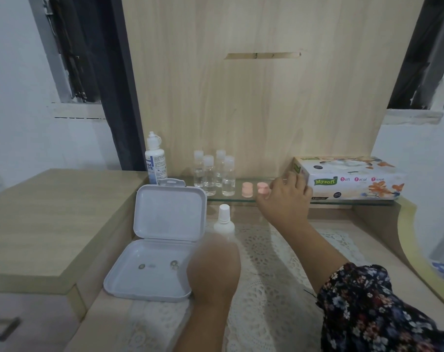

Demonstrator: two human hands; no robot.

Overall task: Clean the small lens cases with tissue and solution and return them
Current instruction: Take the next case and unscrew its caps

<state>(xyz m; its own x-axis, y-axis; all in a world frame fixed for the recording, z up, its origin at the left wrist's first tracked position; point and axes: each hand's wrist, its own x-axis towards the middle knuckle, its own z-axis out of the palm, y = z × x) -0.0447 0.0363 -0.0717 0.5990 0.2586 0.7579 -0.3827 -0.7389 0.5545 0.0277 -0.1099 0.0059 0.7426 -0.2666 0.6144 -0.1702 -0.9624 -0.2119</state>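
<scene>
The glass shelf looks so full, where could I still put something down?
On the glass shelf, bare room shows only behind the pink caps. The bottles and tissue box crowd its ends, and the right hand reaches between. Lower down, the lace mat is bare beside the open white case.

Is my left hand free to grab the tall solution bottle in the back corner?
Probably not: the left hand appears to grip the small white bottle, and the open case lid stands before the tall solution bottle.
</scene>
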